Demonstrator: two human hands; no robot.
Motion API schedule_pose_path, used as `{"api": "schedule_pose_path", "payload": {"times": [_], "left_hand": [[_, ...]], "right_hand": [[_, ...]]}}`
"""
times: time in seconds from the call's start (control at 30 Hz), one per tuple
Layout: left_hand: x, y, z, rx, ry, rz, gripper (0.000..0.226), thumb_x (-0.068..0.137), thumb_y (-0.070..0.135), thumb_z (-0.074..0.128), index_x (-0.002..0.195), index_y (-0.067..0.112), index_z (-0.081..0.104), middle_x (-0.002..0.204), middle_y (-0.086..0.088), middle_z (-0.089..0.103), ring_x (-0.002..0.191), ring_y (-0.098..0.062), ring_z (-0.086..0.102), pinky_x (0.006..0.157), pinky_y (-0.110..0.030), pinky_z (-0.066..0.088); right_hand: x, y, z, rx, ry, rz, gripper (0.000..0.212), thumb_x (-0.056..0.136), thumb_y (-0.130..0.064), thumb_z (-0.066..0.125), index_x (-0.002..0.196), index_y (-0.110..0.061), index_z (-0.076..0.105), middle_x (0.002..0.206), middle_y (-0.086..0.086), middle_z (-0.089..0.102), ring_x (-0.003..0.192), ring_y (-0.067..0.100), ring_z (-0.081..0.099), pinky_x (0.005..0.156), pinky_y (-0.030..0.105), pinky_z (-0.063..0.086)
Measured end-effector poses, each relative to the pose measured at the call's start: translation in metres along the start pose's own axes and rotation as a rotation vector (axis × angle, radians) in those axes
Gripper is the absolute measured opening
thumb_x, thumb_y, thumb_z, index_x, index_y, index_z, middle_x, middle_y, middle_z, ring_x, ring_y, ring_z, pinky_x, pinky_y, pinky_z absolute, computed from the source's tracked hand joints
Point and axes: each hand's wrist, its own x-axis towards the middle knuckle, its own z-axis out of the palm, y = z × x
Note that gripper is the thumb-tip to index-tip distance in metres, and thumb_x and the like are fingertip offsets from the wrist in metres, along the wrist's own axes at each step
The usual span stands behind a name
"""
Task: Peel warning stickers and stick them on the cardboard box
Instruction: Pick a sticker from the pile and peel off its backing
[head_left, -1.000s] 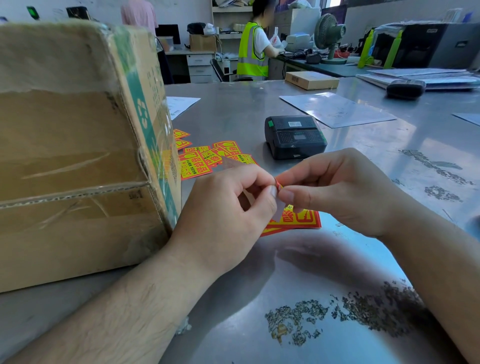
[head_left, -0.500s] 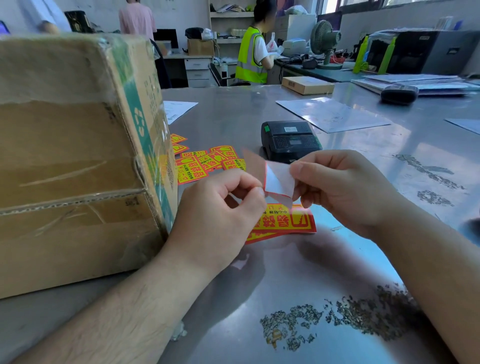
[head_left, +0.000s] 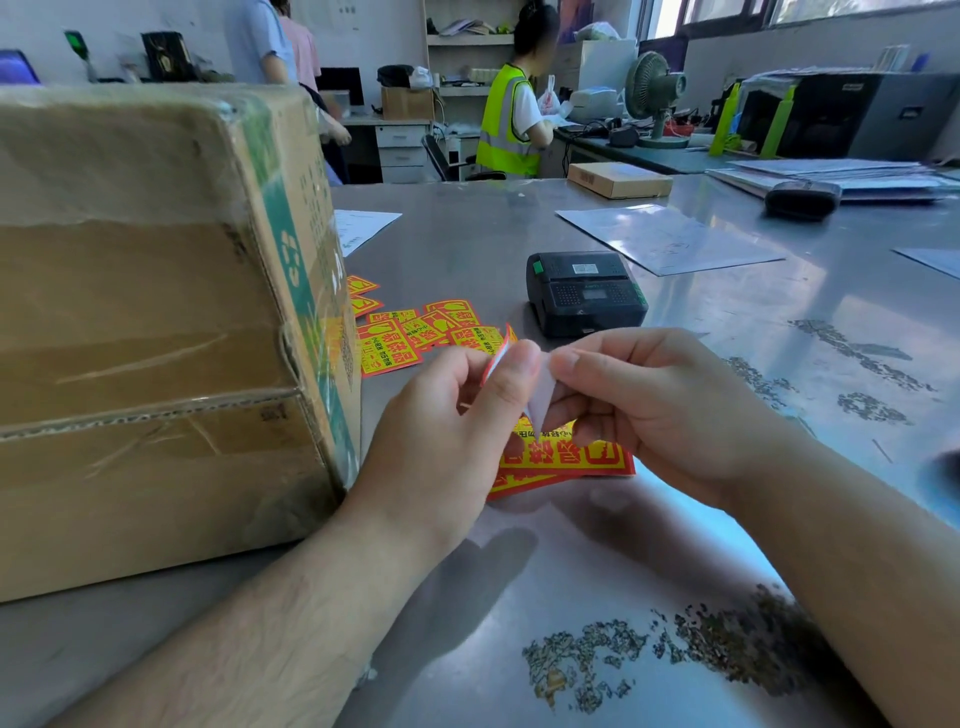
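A large taped cardboard box (head_left: 156, 332) stands on the left of the steel table. Just in front of it my left hand (head_left: 447, 431) pinches a red and yellow warning sticker (head_left: 497, 358) by its edge. My right hand (head_left: 654, 415) grips the white backing paper (head_left: 543, 400), which is partly pulled away from the sticker. Under my hands lies a small stack of the same stickers (head_left: 566, 462). Several more stickers (head_left: 410, 332) lie scattered beside the box.
A black handheld label printer (head_left: 584, 291) sits behind my hands. Paper sheets (head_left: 665, 239), a flat carton (head_left: 618, 179) and a black device (head_left: 802, 200) lie farther back. Rough worn patches (head_left: 649, 654) mark the steel table (head_left: 727, 519). People stand at desks behind.
The sticker went from pinched shut between both hands to split open. The white backing has come away to the right while my left hand keeps the sticker.
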Motion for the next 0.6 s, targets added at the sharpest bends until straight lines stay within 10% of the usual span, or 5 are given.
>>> {"api": "schedule_pose_path", "payload": {"times": [0.6], "left_hand": [[0.008, -0.007, 0.000, -0.100, 0.211, -0.087, 0.015, 0.070, 0.041, 0.056, 0.069, 0.026, 0.052, 0.069, -0.018, 0.055, 0.079, -0.047, 0.062, 0.066, -0.063, 0.055]], "right_hand": [[0.006, -0.004, -0.012, 0.241, 0.108, 0.093, 0.023, 0.091, -0.008, 0.053, 0.077, -0.001, 0.070, 0.070, 0.015, 0.067, 0.059, 0.025, 0.061, 0.052, 0.027, 0.048]]}}
